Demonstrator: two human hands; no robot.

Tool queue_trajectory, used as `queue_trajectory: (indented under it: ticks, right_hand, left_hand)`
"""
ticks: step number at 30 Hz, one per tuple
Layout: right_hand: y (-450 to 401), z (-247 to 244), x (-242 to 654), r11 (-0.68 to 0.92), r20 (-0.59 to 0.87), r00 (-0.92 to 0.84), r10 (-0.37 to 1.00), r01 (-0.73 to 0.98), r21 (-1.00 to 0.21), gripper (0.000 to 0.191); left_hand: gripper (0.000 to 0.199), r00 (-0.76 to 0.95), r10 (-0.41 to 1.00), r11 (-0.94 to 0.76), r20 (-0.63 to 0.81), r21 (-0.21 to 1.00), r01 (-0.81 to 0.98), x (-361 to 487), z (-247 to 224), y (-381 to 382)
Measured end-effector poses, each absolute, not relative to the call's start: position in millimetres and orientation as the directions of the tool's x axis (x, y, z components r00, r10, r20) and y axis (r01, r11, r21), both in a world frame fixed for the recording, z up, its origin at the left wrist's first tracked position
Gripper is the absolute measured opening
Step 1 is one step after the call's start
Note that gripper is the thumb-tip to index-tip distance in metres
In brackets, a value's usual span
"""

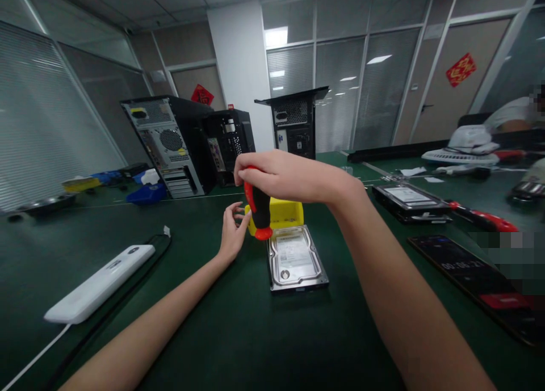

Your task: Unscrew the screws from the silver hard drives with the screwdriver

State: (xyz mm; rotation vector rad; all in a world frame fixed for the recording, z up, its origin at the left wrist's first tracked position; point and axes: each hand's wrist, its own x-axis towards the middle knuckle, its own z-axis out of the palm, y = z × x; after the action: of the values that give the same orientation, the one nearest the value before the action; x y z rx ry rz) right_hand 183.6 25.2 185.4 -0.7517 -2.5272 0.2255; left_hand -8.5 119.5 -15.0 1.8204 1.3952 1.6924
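My right hand [276, 172] is wrapped over the top of a screwdriver [261, 209] with a red and black handle. The tool stands almost upright, and its tip cannot be seen. Just below and to the right lies a silver hard drive [296, 257], label side up on the green table. Behind the drive sits a yellow bin [287, 212], partly covered by my right hand and the handle. My left hand [233, 229] is at the bin's left side, fingers apart and slightly curled; whether the thumb touches the bin is unclear.
Computer cases [170, 144] stand at the back. A white power strip [102, 283] with cables lies at left, near a blue bin [147, 193]. To the right are more hard drives [409, 201], another screwdriver [485, 216] and a phone [472, 283]. A person [513, 116] sits at far right.
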Motion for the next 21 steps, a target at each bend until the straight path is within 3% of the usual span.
queue_trajectory:
  ticks: [9, 21]
  right_hand:
    - [16.8, 192.1, 196.6, 0.844, 0.399, -0.744, 0.536, 0.467, -0.264, 0.041]
    - [19.8, 188.9, 189.2, 0.876, 0.497, -0.723, 0.480, 0.426, -0.226, 0.032]
  left_hand:
    - [0.036, -0.076, 0.836, -0.494, 0.544, 0.804, 0.330, -7.5, -15.0, 111.7]
    - [0.031, -0.079, 0.845, -0.464, 0.528, 0.799, 0.383, -5.7, -13.2, 111.5]
